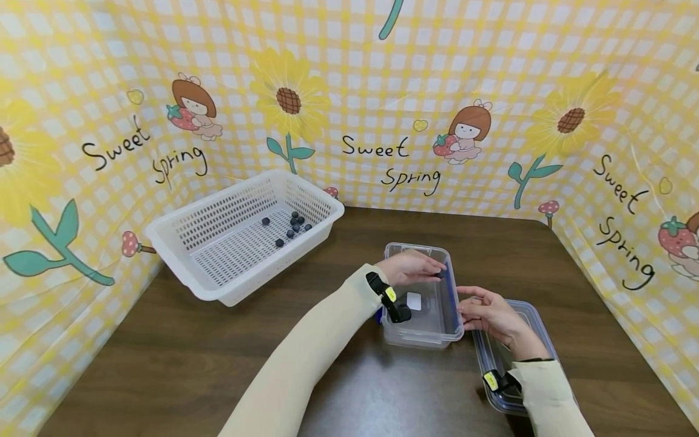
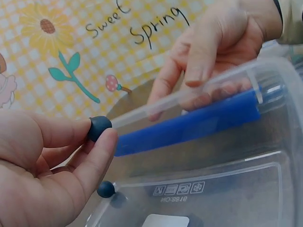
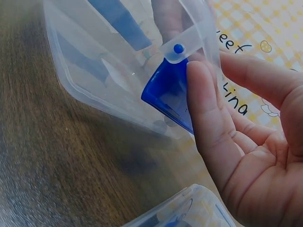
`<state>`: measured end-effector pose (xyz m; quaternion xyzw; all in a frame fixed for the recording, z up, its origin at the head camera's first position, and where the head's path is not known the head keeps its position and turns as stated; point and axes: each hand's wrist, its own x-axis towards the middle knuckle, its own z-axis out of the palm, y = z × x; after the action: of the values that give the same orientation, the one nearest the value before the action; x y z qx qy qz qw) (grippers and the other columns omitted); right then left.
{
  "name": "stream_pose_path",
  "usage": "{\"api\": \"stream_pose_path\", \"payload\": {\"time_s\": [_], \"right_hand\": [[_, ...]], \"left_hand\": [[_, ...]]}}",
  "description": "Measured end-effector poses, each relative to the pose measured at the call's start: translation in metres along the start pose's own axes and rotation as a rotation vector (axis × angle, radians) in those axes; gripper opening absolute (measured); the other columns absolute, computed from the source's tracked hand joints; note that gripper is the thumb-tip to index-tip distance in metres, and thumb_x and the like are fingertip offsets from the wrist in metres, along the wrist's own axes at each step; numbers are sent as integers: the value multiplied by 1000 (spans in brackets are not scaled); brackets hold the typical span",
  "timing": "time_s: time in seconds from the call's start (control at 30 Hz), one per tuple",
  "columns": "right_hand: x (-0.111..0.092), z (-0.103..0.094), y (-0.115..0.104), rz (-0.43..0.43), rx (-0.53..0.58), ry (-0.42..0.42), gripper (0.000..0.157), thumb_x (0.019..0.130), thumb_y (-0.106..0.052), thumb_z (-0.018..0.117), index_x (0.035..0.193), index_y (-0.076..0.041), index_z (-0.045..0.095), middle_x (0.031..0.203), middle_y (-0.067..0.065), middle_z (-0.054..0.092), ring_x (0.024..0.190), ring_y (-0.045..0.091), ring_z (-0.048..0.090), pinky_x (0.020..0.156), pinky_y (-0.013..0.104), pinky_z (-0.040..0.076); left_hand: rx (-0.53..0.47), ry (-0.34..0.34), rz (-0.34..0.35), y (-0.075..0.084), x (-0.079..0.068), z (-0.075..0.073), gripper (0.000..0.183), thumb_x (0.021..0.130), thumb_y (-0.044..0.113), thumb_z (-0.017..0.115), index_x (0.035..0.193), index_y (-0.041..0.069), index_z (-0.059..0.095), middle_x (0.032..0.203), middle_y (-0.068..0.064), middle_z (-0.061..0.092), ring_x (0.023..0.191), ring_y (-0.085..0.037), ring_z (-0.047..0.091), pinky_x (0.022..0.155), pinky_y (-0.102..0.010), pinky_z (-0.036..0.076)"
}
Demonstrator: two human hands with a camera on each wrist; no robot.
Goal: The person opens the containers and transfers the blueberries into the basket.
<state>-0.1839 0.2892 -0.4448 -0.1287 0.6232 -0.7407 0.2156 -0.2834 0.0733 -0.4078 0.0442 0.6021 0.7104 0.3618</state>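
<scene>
Between thumb and fingertips, my left hand (image 1: 411, 267) pinches a blueberry (image 2: 100, 128) over the far end of a clear plastic box (image 1: 426, 331). A second blueberry (image 2: 106, 189) lies inside, at the box's bottom corner. My right hand (image 1: 494, 315) is at the outside of the box's right wall, its thumb (image 3: 202, 90) against a blue latch (image 3: 168, 90) and the other fingers beside the rim. In the left wrist view, that wall stands between the two hands. A white label (image 1: 414, 301) shows at the box's bottom.
At the left, a white slotted basket (image 1: 240, 294) holds several blueberries (image 1: 295, 227). A clear lid (image 1: 497, 397) lies on the brown table (image 1: 180, 358) to the right, partly under my right forearm. A yellow checked cloth (image 1: 349, 103) hangs round the table's back and sides.
</scene>
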Motion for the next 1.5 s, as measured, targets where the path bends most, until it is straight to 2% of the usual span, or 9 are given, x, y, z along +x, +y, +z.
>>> {"api": "stream_pose_path", "payload": {"time_s": [0.13, 0.23, 0.5, 0.63, 0.77, 0.97, 1.13, 1.37, 1.5], "right_hand": [[-1, 0, 0, 12, -17, 19, 32, 98, 7, 52, 120, -16, 56, 89, 2, 71, 77, 13, 69, 70, 28, 61], [-1, 1, -1, 10, -12, 22, 31, 98, 7, 53, 121, -15, 56, 89, 3, 71, 76, 13, 69, 69, 28, 61], [-1, 2, -1, 1, -2, 8, 32, 98, 7, 54, 122, -14, 57, 89, 2, 71, 76, 13, 69, 68, 27, 61], [-2, 2, -2, -14, 11, -10, 32, 98, 7, 53, 124, -12, 56, 90, 3, 71, 77, 13, 69, 69, 27, 61], [-1, 1, -2, -21, 21, -21, 33, 98, 8, 52, 123, -13, 57, 91, 3, 71, 78, 14, 69, 69, 27, 61], [0, 0, -1, -16, 12, -12, 33, 98, 8, 52, 121, -15, 58, 91, 3, 71, 78, 14, 70, 69, 27, 61], [0, 0, -1, -16, 17, -13, 33, 98, 8, 52, 121, -15, 58, 91, 3, 72, 78, 14, 70, 69, 28, 61], [-1, -1, -1, -21, 23, -28, 33, 98, 8, 51, 122, -13, 57, 92, 4, 72, 79, 15, 70, 70, 29, 61], [0, -1, -1, -20, 20, -24, 33, 98, 9, 51, 122, -13, 57, 92, 4, 72, 78, 15, 70, 70, 29, 61]], "left_hand": [[6, -33, -3, 6, -6, -6, 33, 99, -11, 49, 132, -16, 53, 139, -25, 54, 129, -34, 52, 104, -36, 48], [-12, -27, 17, 13, -12, -14, 34, 99, -12, 49, 132, -17, 52, 140, -25, 52, 130, -34, 50, 104, -35, 48], [0, 46, 74, 42, -31, -49, 34, 98, -12, 50, 132, -15, 54, 137, -27, 54, 128, -37, 52, 106, -36, 46], [-28, 87, 98, 57, -37, -67, 36, 98, -14, 49, 133, -17, 50, 140, -29, 51, 131, -39, 49, 106, -36, 45], [-41, 126, 133, 71, -46, -85, 38, 98, -15, 46, 136, -17, 46, 142, -30, 47, 132, -39, 48, 102, -33, 49], [-38, 205, 165, 87, -64, -118, 40, 99, -12, 47, 140, -13, 46, 145, -27, 46, 133, -38, 46, 102, -31, 48], [-73, 273, 207, 95, -78, -150, 44, 100, -11, 46, 143, -13, 40, 151, -24, 40, 136, -35, 43, 106, -32, 44], [-247, 355, 211, 96, -101, -194, 49, 102, -10, 42, 150, -7, 33, 158, -19, 30, 143, -29, 34, 111, -29, 39], [-291, 414, 220, 95, -115, -213, 51, 102, -9, 41, 152, -4, 31, 160, -16, 28, 144, -27, 32, 112, -29, 38]]}}
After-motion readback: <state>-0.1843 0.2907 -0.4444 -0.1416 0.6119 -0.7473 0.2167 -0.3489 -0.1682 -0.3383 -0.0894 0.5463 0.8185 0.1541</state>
